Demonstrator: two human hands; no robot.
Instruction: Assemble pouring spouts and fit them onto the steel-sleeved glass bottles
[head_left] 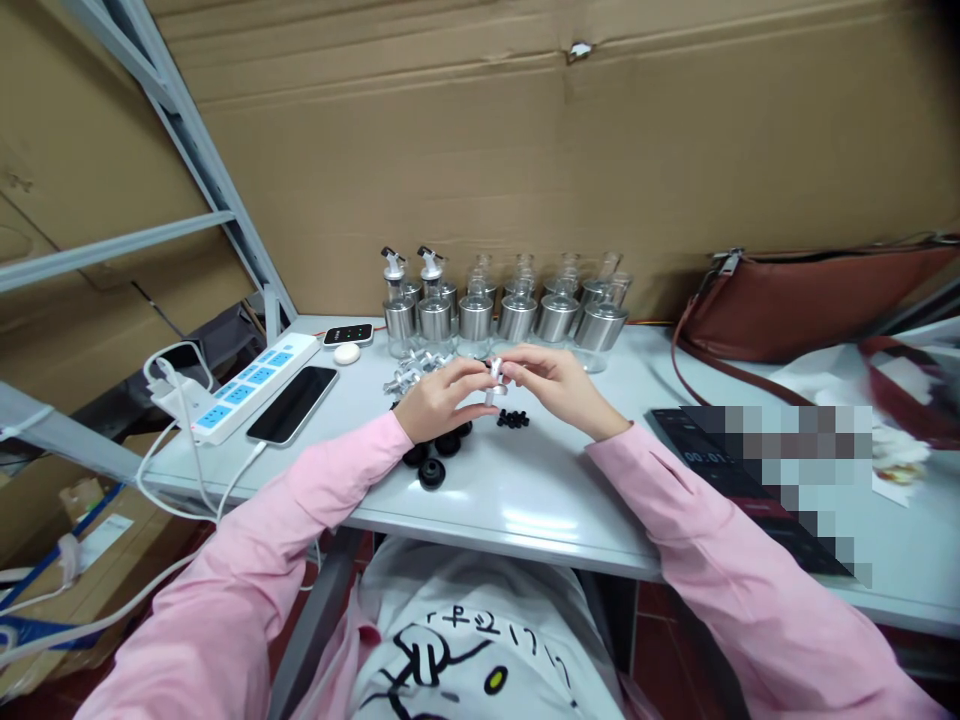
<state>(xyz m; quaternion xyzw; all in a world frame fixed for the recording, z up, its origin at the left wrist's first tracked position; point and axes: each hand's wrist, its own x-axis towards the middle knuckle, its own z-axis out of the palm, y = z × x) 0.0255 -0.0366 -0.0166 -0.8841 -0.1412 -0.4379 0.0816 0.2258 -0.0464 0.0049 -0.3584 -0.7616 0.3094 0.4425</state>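
Over the table's middle, my left hand (448, 396) grips a white and silver pourer spout (495, 383). My right hand (559, 385) is closed at the spout's upper end, with thumb and fingertips pinched; whether a small part sits between them is too fine to see. Beyond my left hand lies a pile of similar spouts (411, 371). Black rubber stoppers (432, 473) lie below my left wrist, some partly hidden by it. A cluster of small black pieces (514, 419) rests on the table just under the hands.
Rows of glass bottles with steel sleeves (517, 317) stand at the back; two on the left carry pourers (430, 264). Left are a power strip (259, 385), a phone (293, 404) and a white round case (346, 354). A brown bag (817, 305) and a dark tablet-like device (705, 455) lie right.
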